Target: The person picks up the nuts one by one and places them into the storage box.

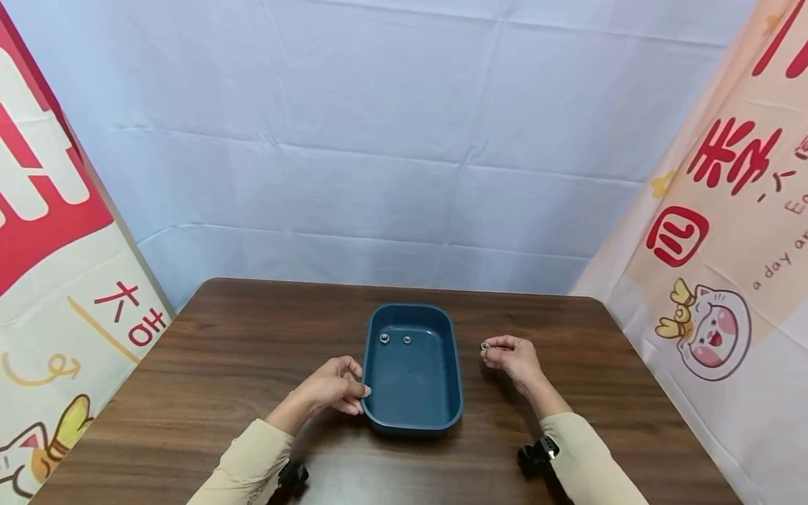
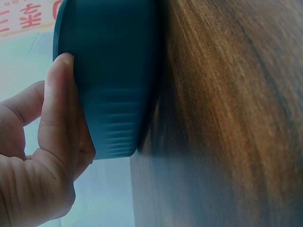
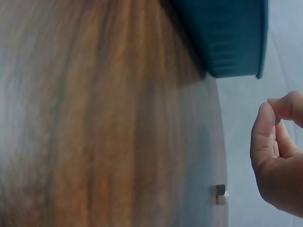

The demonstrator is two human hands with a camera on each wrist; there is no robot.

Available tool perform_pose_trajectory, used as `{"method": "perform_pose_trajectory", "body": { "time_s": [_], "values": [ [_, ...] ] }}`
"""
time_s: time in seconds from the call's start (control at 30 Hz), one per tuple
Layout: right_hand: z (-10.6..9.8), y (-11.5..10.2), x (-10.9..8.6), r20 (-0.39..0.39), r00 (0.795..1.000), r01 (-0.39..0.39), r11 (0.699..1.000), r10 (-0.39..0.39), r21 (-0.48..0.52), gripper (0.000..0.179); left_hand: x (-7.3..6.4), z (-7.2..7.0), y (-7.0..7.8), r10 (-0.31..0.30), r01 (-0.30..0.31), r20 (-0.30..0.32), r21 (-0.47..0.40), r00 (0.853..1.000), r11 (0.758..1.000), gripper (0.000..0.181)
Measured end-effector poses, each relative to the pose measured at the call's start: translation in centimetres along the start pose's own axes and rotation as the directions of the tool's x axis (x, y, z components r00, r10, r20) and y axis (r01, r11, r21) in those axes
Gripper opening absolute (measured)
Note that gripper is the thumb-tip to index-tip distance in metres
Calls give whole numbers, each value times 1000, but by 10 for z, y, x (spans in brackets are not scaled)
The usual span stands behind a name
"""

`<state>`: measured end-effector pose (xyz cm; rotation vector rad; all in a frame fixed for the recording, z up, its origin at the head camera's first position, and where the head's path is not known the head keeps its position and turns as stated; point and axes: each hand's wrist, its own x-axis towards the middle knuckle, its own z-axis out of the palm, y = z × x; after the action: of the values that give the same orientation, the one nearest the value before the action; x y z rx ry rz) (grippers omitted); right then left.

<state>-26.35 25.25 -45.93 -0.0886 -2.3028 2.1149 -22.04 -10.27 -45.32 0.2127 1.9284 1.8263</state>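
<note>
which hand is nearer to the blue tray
Left. The left hand grips the left rim of the blue tray; the right hand is apart from it, beyond its right side, pinching a small metal piece.

My head feed gives me "a day" on the banner right of the blue tray, its line cut off, near large red Chinese characters, one boxed. On the banner left of the tray I read 大. My left wrist feed blurs the red characters beyond the tray.
</note>
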Motion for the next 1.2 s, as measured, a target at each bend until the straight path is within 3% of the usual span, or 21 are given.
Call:
{"method": "perform_pose_trajectory", "body": {
  "time_s": [0.17,0.6,0.97,1.2],
  "values": [
    [0,-10,-7,19,1000,0,1000,0,2,28,0,0,-2,2,-2,-15,11,1000,1000,34],
    [-1,-38,-7,89,996,4,992,8,-128,29,-1,3,1,-6,6,-12,2,1000,1000,35],
    [18,-58,5,151,983,-60,962,103,-266,18,-2,3,2,-12,12,-15,-29,1000,1000,34],
    [38,-63,14,147,979,-106,966,143,-234,16,-2,2,1,-2,1,-7,-24,1000,1000,34]
  ]
}}
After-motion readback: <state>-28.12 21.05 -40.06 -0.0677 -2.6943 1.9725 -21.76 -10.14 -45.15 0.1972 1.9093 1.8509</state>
